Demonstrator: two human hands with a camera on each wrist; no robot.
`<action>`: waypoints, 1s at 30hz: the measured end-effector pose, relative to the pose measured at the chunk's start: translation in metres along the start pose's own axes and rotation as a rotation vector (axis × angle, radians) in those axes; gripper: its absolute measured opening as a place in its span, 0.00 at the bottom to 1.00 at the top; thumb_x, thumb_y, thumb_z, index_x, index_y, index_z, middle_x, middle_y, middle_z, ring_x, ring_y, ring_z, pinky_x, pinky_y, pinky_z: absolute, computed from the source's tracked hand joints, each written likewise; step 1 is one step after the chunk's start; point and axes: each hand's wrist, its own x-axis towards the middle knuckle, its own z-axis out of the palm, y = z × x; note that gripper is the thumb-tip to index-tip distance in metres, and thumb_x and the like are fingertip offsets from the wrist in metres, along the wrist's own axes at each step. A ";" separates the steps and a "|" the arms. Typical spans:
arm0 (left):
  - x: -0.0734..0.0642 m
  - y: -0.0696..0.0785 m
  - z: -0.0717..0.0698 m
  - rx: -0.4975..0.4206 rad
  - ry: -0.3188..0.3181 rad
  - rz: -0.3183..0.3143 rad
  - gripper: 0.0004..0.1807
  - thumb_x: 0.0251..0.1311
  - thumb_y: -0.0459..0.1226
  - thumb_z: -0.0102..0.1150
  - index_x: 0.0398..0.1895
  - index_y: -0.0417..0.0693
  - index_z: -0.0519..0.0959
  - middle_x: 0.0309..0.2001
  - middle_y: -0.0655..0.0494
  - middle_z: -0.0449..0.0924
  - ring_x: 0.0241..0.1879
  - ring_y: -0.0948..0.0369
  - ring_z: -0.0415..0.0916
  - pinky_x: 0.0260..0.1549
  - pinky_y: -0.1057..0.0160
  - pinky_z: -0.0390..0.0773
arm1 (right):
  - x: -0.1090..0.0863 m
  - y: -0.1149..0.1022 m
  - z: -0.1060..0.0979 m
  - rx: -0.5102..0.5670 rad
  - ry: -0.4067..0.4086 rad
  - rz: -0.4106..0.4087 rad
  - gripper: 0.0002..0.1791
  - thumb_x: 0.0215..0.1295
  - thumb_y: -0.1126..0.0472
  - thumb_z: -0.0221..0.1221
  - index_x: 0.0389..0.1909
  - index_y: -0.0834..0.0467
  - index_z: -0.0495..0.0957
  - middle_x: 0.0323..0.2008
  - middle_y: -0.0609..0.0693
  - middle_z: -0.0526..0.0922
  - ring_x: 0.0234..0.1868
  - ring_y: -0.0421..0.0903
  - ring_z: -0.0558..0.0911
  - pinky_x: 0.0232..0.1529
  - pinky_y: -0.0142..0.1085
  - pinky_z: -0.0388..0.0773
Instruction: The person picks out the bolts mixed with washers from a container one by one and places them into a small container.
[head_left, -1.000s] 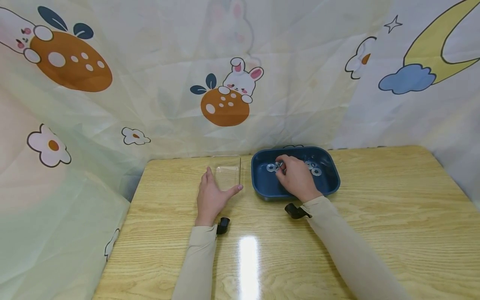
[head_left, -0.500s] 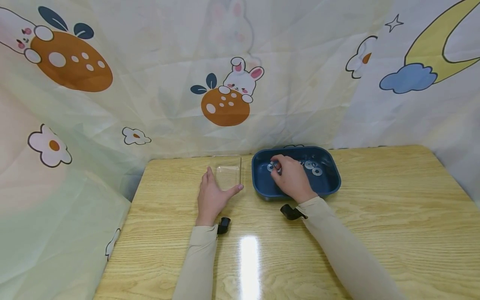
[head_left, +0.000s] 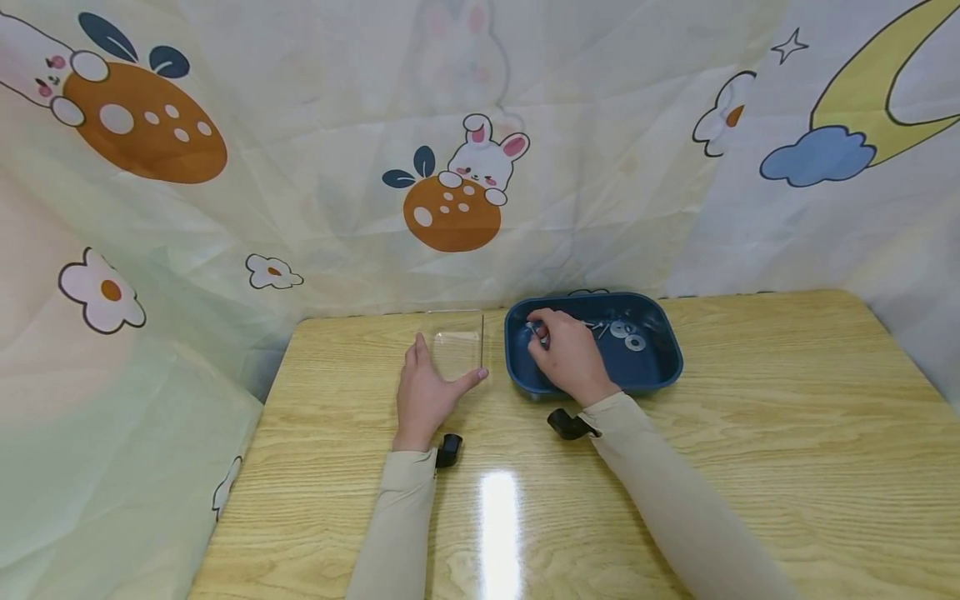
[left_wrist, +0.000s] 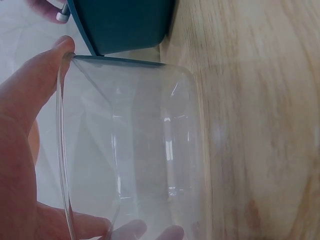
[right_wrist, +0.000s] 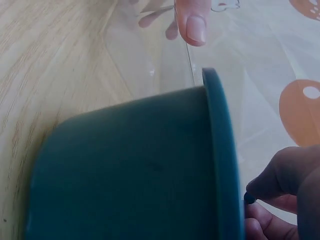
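My left hand (head_left: 427, 398) holds a clear plastic box (left_wrist: 145, 140), thumb at one side of the rim and fingers round the opposite side. It stands on the table beside a dark blue tray (head_left: 651, 375). My right hand (head_left: 572, 354) is over the tray's left part, pinching a small metal bolt (left_wrist: 65, 11) between thumb and fingertips. In the right wrist view the tray wall hides most of that grip, with only a dark end of the bolt (right_wrist: 249, 198) showing. To the right of this hand, washers (head_left: 635, 342) and a few screws (head_left: 602, 328) lie in the tray.
A wooden table (head_left: 787, 433) carries both containers near its back edge. Behind it hangs a printed cloth (head_left: 615, 167) with rabbits and flowers, which also covers the left side. Black wrist cameras (head_left: 570, 423) sit at both cuffs.
My right hand has shifted left inside the tray with the bolt, covering the washer at that end and uncovering screws behind it. The left hand and clear box have stayed put.
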 end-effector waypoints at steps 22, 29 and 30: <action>0.000 0.000 0.001 -0.008 0.003 0.018 0.70 0.32 0.71 0.62 0.73 0.45 0.41 0.68 0.42 0.51 0.63 0.43 0.57 0.56 0.46 0.64 | 0.007 -0.015 0.016 0.051 -0.042 -0.031 0.14 0.61 0.63 0.55 0.48 0.57 0.77 0.27 0.45 0.74 0.23 0.39 0.71 0.25 0.34 0.69; -0.001 0.000 0.001 0.007 0.013 0.023 0.70 0.33 0.71 0.62 0.73 0.42 0.42 0.68 0.41 0.52 0.62 0.43 0.58 0.55 0.46 0.65 | 0.010 -0.020 0.022 0.041 -0.034 -0.051 0.13 0.62 0.63 0.55 0.46 0.57 0.78 0.27 0.44 0.74 0.22 0.38 0.71 0.24 0.33 0.69; 0.000 -0.001 0.001 0.008 0.015 0.026 0.70 0.33 0.71 0.62 0.73 0.42 0.42 0.68 0.41 0.52 0.62 0.42 0.58 0.55 0.46 0.65 | 0.010 -0.021 0.022 0.041 -0.034 -0.053 0.12 0.61 0.63 0.55 0.46 0.57 0.78 0.26 0.44 0.74 0.21 0.37 0.70 0.23 0.33 0.69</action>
